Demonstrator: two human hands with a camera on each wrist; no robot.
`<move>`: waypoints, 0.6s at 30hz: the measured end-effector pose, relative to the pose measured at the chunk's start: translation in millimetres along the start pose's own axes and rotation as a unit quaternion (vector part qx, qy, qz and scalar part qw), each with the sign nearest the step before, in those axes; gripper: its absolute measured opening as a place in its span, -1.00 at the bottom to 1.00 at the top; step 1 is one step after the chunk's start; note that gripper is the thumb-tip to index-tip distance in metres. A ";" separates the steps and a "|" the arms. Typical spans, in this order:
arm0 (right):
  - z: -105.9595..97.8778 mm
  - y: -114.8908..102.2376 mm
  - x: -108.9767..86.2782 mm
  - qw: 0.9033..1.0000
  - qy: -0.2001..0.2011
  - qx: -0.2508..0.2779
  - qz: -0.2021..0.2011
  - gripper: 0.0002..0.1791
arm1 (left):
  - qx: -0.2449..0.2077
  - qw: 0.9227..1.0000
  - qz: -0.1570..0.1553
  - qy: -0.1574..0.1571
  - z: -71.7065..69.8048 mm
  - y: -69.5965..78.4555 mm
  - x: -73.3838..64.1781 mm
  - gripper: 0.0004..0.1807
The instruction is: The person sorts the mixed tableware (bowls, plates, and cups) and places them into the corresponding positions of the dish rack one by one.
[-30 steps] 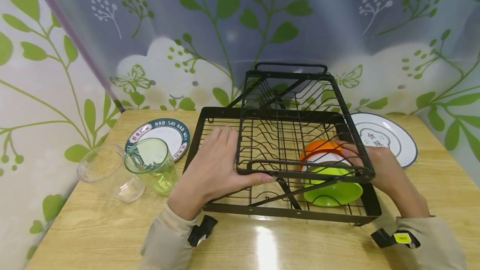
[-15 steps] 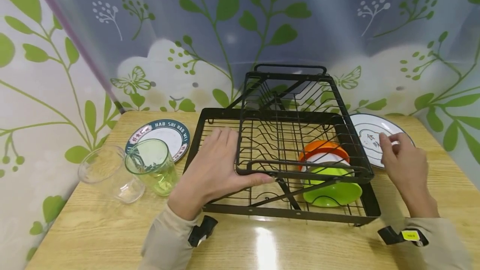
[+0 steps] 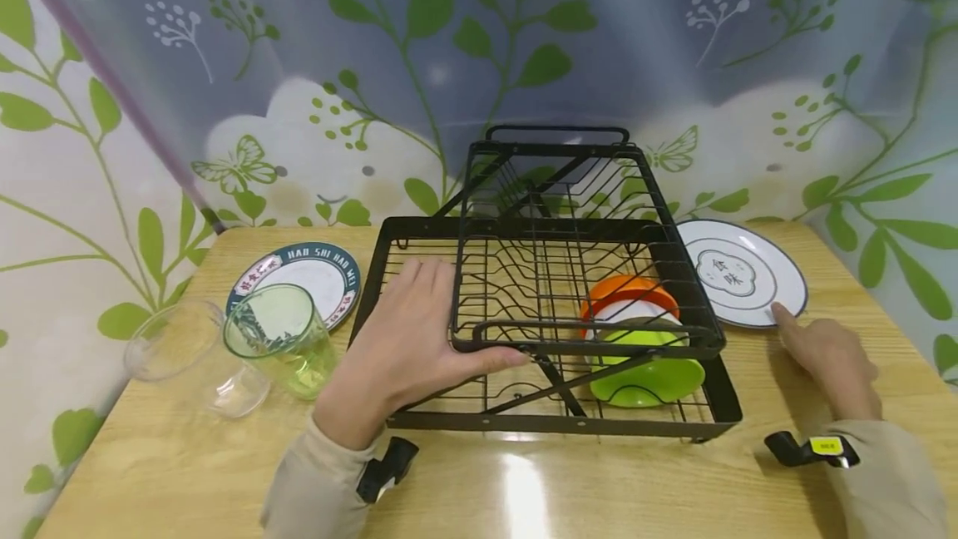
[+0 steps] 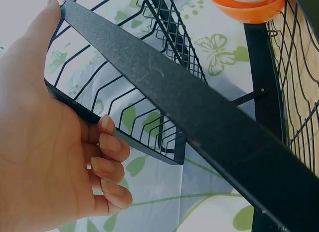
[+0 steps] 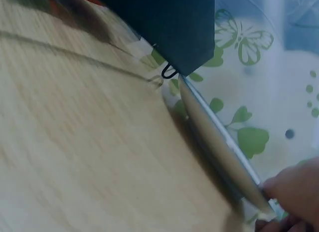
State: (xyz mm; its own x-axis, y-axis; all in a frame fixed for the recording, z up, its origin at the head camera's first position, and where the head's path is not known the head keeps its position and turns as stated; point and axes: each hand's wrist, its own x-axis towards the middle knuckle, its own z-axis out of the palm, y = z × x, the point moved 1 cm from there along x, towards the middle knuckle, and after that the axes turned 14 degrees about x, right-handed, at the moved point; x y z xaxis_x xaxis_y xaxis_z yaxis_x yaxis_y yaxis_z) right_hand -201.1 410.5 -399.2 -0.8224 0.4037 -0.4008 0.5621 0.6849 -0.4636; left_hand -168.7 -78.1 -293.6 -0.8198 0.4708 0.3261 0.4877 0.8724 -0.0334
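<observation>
A black two-tier wire dish rack (image 3: pixel 524 422) stands mid-table in the head view. My left hand (image 3: pixel 407 348) grips the left front corner of its upper tier, thumb along the front bar; the left wrist view shows the fingers (image 4: pixel 112 169) curled beneath the frame. On the lower tier's right side sit an orange bowl (image 3: pixel 624 283), a white bowl (image 3: pixel 636 310) and a green bowl (image 3: pixel 644 385), nested and partly behind the wires. To the right, my right hand (image 3: pixel 831 360) pinches the near rim of a white plate (image 3: pixel 778 273), thumb on top, fingers below.
Left of the rack stand a clear glass (image 3: pixel 235 393) and a green tinted glass (image 3: pixel 303 364). Behind them lies a plate with a dark green rim (image 3: pixel 344 269). A leaf-patterned curtain (image 3: pixel 419 106) rises behind the wooden table (image 3: pixel 449 489).
My right hand has left the bowls, which stay in the rack, and moved right and down to the white plate's rim. My left hand keeps its grip on the dish rack.
</observation>
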 end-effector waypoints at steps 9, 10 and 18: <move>9.2 8.3 0.6 0.992 0.074 0.085 -0.051 -0.33 | -0.006 1.000 0.002 0.014 1.8 2.1 -2.4 -0.06; 10.6 8.2 1.2 0.991 0.080 0.094 -0.060 -0.39 | -0.007 1.000 0.002 0.017 1.8 2.1 -3.0 -0.06; 12.6 10.3 6.0 0.967 0.060 0.230 -0.087 -0.52 | -0.010 0.999 0.008 0.043 2.6 2.3 -3.0 -0.04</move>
State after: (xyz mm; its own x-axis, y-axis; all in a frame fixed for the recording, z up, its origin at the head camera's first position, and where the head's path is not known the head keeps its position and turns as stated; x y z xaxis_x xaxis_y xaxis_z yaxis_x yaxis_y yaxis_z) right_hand -199.2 412.3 -416.3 -0.8969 0.3930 -0.2030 0.3707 0.4176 -0.8296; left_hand -165.9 -77.1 -297.1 -0.7835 0.4715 0.4049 0.5075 0.8614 -0.0212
